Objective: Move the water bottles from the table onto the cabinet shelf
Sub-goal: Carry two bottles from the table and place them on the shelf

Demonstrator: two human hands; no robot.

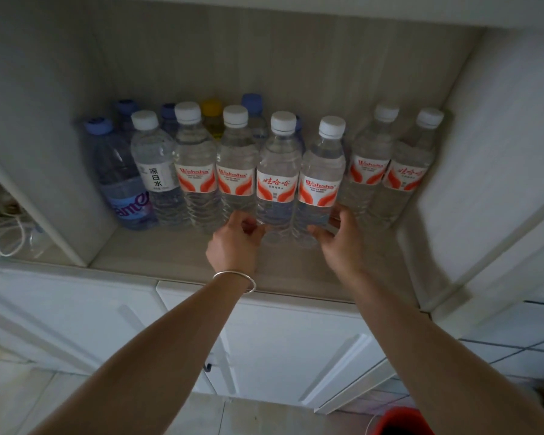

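Several clear water bottles with white caps and red-and-white labels stand upright in a row on the cabinet shelf (176,259). My left hand (236,238), with a silver bangle on its wrist, curls round the base of one middle bottle (277,180). My right hand (338,238) grips the base of the bottle right beside it (321,186), thumb in front and fingers behind. Both bottles stand on the shelf, a little forward of the row. Two more labelled bottles (390,171) stand at the right end.
A blue-tinted bottle (120,183) and one with a white label (156,171) stand at the left end, with blue and yellow caps behind. White cabinet doors (296,346) lie below the shelf, cords (10,233) at far left, and a red bucket (402,422) on the floor.
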